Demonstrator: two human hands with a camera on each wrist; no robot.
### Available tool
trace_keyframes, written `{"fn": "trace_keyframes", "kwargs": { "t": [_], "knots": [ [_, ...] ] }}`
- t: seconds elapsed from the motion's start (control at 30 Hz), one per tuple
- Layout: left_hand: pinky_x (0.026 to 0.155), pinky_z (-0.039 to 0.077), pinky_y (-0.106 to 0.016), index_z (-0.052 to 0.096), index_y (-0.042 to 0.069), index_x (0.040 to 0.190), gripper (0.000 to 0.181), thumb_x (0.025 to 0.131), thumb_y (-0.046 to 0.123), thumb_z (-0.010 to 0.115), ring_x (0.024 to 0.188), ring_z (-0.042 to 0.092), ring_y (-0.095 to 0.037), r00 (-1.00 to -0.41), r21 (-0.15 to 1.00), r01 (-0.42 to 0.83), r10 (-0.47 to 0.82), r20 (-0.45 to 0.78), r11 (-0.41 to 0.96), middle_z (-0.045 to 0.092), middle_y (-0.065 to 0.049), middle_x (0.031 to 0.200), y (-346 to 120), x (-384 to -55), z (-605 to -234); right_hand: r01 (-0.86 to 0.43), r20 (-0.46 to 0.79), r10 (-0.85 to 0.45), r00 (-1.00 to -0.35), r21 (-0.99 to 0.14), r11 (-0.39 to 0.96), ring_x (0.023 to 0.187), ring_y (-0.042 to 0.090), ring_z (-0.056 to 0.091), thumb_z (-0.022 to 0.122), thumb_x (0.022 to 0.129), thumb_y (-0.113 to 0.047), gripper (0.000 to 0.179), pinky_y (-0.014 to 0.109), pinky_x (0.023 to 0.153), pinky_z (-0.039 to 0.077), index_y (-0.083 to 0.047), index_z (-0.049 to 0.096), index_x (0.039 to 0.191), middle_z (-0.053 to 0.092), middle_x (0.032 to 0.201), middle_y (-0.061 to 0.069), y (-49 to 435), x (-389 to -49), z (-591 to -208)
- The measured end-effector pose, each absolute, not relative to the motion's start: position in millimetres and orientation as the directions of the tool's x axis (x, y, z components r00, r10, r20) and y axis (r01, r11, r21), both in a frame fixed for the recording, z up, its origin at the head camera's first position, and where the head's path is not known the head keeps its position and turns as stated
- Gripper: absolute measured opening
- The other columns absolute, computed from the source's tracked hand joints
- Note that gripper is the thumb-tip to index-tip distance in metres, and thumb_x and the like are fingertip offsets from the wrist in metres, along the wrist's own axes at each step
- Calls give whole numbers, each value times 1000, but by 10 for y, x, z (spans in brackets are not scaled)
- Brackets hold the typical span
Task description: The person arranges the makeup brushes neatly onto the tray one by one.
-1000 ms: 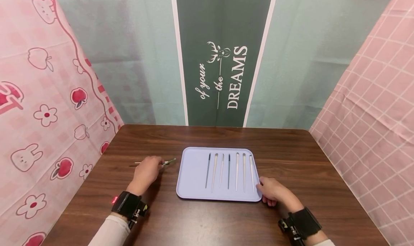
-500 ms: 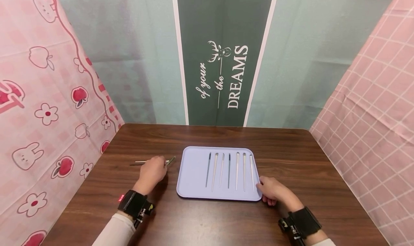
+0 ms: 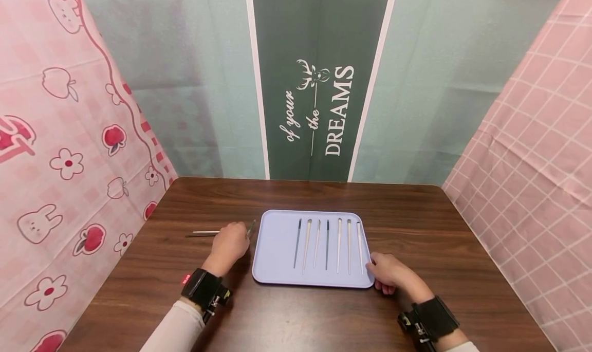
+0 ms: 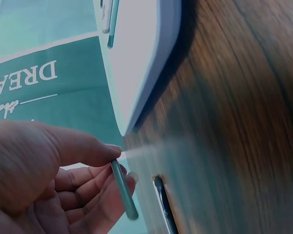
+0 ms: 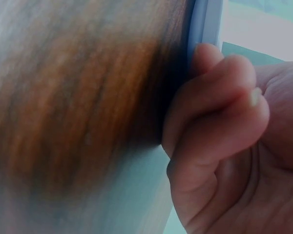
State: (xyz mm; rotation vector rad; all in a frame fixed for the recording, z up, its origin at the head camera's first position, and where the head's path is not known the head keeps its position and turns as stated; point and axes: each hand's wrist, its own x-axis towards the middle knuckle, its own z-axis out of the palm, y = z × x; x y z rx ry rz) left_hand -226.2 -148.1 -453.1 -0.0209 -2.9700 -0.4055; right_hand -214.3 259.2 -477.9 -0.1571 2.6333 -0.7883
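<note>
My left hand (image 3: 231, 243) pinches a slim green-handled brush (image 4: 124, 192) between thumb and fingers, just left of the tray. In the head view the tip of that brush sticks up beyond the fingers. The lavender tray (image 3: 277, 249) bears a row of thin brushes, some white, some blue-grey, lying side by side on its middle and right. At the tray's front right corner my right hand (image 3: 387, 272) grips the rim, thumb on top and the other fingers curled at the outer side. A dark brush (image 4: 166, 209) lies on the table near the left hand.
Left of the left hand, a white brush (image 3: 203, 232) lies beside the dark one on the brown wooden table (image 3: 296, 316). Patterned pink cloths (image 3: 92, 162) hang at both sides, and a green curtain (image 3: 314, 33) covers the back.
My left hand has moved right, toward the tray, with the green brush, whose tip has swung more upright. The right hand has stayed on the tray corner.
</note>
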Motion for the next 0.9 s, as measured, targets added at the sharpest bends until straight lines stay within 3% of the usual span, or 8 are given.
{"fn": "trace_keyframes", "kwargs": {
  "t": [0.37, 0.6, 0.9],
  "knots": [
    [65, 54, -52, 64, 1, 71, 14, 85, 4, 62, 76, 69, -43, -993, 264, 48, 18, 115, 963, 69, -20, 79, -1338, -2299, -4532, 1, -332, -217, -918, -549, 836, 42, 16, 54, 49, 98, -11, 14, 29, 40, 46, -7, 50, 85, 58, 59, 8, 2596, -2145, -4778],
    [61, 52, -46, 67, 0, 77, 11, 87, 5, 64, 70, 66, -33, -998, 276, 31, 13, 66, 961, 68, -17, 79, -1238, -2322, -4514, -2, -331, -219, -918, -549, 836, 41, 15, 53, 49, 98, -11, 14, 28, 39, 46, -7, 50, 85, 58, 59, 8, 2603, -2148, -4774],
    [54, 50, -46, 66, -1, 75, 8, 83, 2, 64, 62, 64, -33, -986, 268, 98, 57, 155, 959, 67, -17, 72, -1152, -2345, -4555, 1, -329, -217, -919, -552, 834, 40, 15, 53, 49, 98, -11, 15, 28, 39, 45, -7, 50, 83, 58, 58, 8, 2606, -2143, -4780]
  ]
}}
